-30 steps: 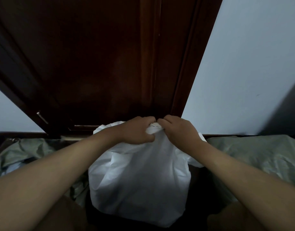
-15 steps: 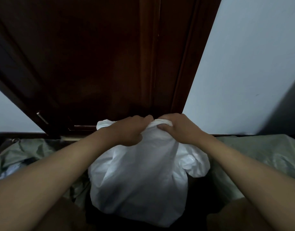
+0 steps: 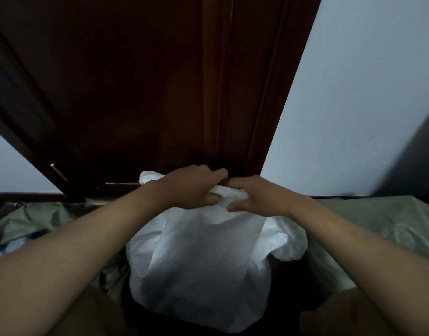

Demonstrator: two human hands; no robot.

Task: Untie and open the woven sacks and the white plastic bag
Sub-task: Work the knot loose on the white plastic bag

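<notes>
Both hands, left right, grip white plastic bag bunched top.

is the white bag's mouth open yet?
No: both the left hand and the right hand grip the bunched top of the white plastic bag, and no opening shows.

Plastic bag sits between two woven sacks, door behind it
</notes>
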